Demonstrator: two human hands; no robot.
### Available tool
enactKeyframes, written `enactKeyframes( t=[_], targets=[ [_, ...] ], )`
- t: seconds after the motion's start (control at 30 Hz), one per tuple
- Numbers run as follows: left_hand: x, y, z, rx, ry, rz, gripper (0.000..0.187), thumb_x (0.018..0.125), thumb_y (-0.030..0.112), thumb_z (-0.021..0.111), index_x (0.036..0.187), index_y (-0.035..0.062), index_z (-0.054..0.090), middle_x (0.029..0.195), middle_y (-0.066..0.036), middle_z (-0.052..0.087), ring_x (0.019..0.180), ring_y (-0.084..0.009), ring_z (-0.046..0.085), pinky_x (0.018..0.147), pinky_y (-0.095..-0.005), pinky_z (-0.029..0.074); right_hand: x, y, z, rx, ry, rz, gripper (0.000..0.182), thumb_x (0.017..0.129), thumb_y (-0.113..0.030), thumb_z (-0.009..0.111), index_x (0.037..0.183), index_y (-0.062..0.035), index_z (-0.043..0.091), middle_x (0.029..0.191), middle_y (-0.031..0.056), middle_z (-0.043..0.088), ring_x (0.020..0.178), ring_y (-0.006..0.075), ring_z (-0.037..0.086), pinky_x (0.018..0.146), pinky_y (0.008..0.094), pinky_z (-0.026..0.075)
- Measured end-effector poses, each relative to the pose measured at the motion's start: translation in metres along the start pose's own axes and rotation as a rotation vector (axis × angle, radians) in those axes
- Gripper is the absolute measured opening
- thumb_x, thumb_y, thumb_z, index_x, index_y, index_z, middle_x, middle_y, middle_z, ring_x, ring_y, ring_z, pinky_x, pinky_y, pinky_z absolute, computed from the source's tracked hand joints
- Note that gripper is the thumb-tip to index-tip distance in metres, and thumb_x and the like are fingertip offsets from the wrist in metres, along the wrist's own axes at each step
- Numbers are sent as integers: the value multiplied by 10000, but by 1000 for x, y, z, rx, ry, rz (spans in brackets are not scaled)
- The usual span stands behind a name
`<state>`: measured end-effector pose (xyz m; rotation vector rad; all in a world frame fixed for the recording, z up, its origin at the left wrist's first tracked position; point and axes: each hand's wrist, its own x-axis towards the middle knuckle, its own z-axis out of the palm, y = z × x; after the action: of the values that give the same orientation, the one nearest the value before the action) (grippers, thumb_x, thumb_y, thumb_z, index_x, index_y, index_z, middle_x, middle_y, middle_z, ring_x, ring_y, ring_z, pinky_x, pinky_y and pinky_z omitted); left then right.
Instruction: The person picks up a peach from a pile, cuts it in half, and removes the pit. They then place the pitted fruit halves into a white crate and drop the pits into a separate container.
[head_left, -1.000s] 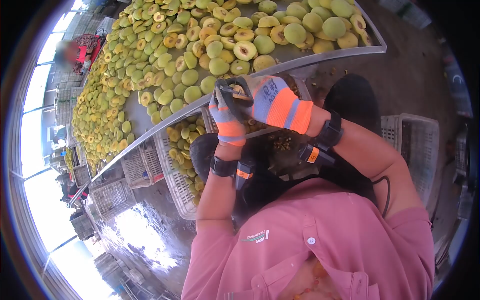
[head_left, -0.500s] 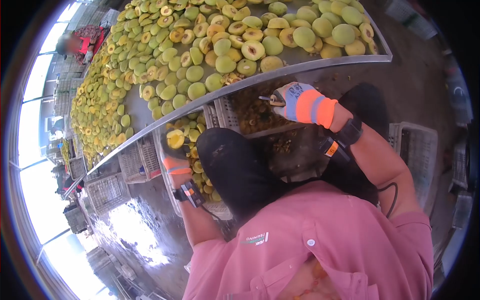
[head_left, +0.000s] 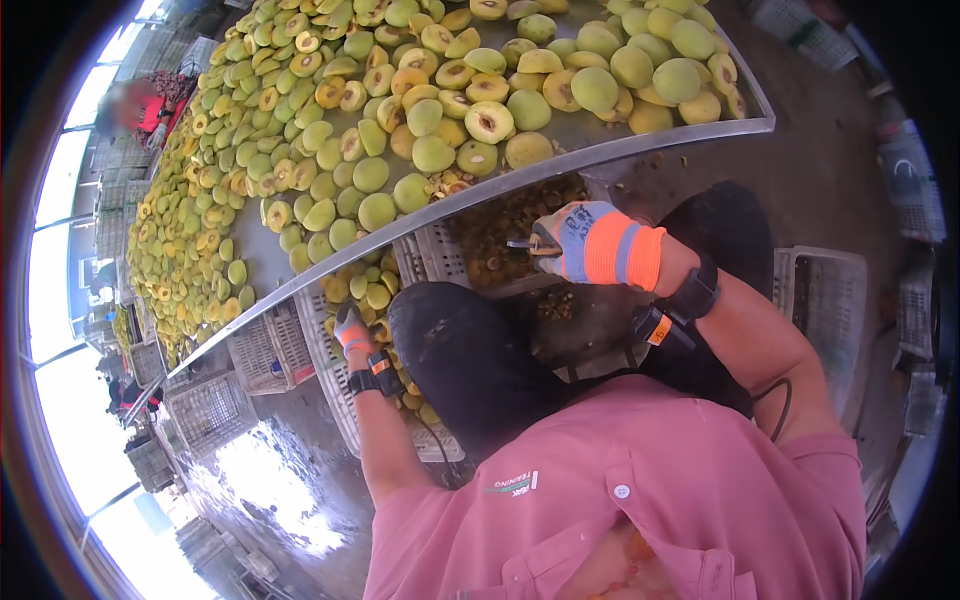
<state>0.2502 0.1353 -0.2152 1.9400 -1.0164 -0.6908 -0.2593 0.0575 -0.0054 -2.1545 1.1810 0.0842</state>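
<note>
My right hand (head_left: 590, 243), in a grey glove with an orange cuff, is closed around a small knife (head_left: 519, 244) with a short metal blade pointing left. It hangs below the metal table's edge, above a crate of dark pits and scraps (head_left: 492, 262). My left hand (head_left: 350, 328), gloved alike, is over a crate of peach halves (head_left: 375, 290) beside my knee. Its fingers look apart with nothing in them, though they show small. Green-yellow peaches (head_left: 595, 90), many halved with brown cavities, are heaped on the metal table (head_left: 262, 232).
The table's raised metal rim (head_left: 640, 146) runs across in front of me. Plastic crates (head_left: 210, 410) stand on the wet floor at left, and another crate (head_left: 825, 310) is at right. A person in red (head_left: 152, 112) sits across the table at far left.
My left hand has let go of a peach half over the crate and drawn in slightly. My right hand, still with the knife, has dropped a little. The view has shifted slightly.
</note>
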Motion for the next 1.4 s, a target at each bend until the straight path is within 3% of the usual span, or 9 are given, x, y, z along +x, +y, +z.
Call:
enactKeyframes(
  t=[0.17,0.3,0.37,0.57,0.83,0.87,1.13,1.37,1.4],
  targets=[
    [6,-8,-25,553,41,185,273,882,141,550,1105,-3,613,1028,-73,671,885,-181,615,741,-327,497,-5,-2,-3,70,41,-62,310,814,-342,591,925,-56,640,882,156,659,876,329,635,776,396,499],
    [-32,155,4,323,258,279,234,912,97,513,1081,-31,612,992,-88,676,873,-167,616,776,-301,486,-10,-1,-16,131,154,-26,331,820,-350,594,961,-53,624,891,170,655,883,339,630,793,404,492],
    [-43,245,21,-85,133,147,215,917,74,506,1075,-24,615,944,-82,667,867,-154,607,775,-276,482,-7,1,-23,212,255,17,352,823,-361,595,983,-48,616,901,175,655,886,344,627,800,412,488],
    [-41,407,144,404,-407,753,357,826,180,659,1160,74,590,1096,-117,596,958,-222,606,809,-306,485,-5,6,-37,545,283,202,398,813,-393,607,931,-14,636,847,216,651,846,358,630,742,414,495],
    [-42,378,236,797,-393,853,527,749,282,718,1213,110,537,1154,-149,561,1073,-325,550,880,-415,461,-8,28,-32,669,477,80,351,793,-349,620,1001,-67,637,899,199,657,866,394,603,757,417,486],
    [-31,354,241,724,-272,940,493,730,246,741,1154,69,563,1167,-154,560,1072,-326,553,881,-404,465,-6,28,-32,671,477,93,357,792,-350,620,1006,-64,633,901,201,657,870,396,602,760,420,485],
    [-78,395,194,41,-753,565,299,754,59,723,1028,-17,633,996,-113,643,870,-165,621,770,-289,497,7,33,-28,598,642,19,361,769,-339,662,928,-16,639,833,210,656,813,350,631,737,399,490],
    [-119,397,181,-611,-629,289,245,951,96,475,1113,-50,586,994,-107,629,892,-160,591,799,-319,488,-1,10,-29,1461,245,51,384,789,-402,706,873,-36,625,681,43,602,550,149,574,475,294,439],
    [-120,380,193,-543,-500,469,274,969,129,433,1112,-54,580,1012,-119,620,907,-170,586,815,-325,480,1,6,-25,1516,215,38,384,792,-404,698,848,-31,626,662,57,595,516,160,551,444,298,417]
  ],
)
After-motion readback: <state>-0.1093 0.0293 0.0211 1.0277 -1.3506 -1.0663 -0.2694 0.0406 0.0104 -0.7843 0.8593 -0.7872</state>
